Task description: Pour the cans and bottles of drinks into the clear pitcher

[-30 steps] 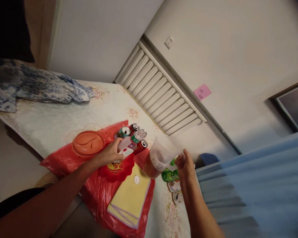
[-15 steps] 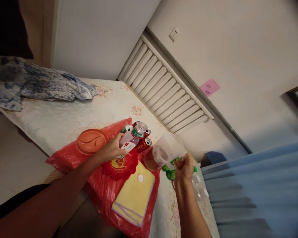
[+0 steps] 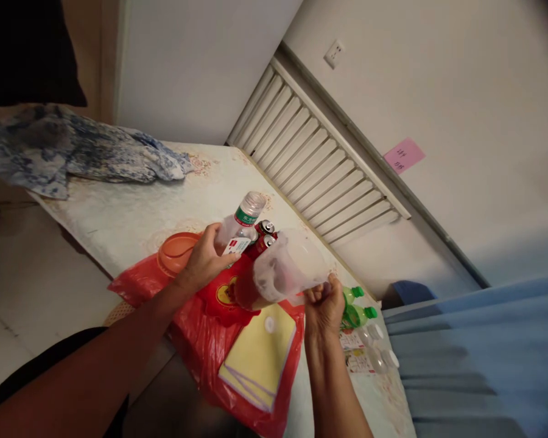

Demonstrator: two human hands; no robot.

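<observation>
My left hand [image 3: 206, 258] wraps round a clear plastic bottle [image 3: 247, 214] with a green band and a white label. The bottle tilts, its uncapped neck pointing away from me. At the right, my right hand [image 3: 324, 299] has its fingers closed on the edge of a translucent whitish plastic container [image 3: 285, 267], whose exact kind I cannot make out. That container hangs over a red scalloped dish [image 3: 217, 298] and a folded yellow cloth [image 3: 260, 356]. On the cloth lies a white cap [image 3: 269, 324]. Red drink cans [image 3: 265, 242] stand behind the bottle, partly hidden.
A red plastic bag [image 3: 196, 350] is spread beneath the dish and cloth, beside an orange lidded bowl [image 3: 176, 252]. Green-capped bottles [image 3: 358, 313] and clear bottles [image 3: 377, 359] lie at the right. Patterned fabric [image 3: 119, 155] rests at the far left, a radiator [image 3: 319, 164] behind.
My left hand has raised the bottle up and away from the dish. My right hand has drawn the translucent container leftward over the dish, uncovering the bottles at right. The view has shifted slightly.
</observation>
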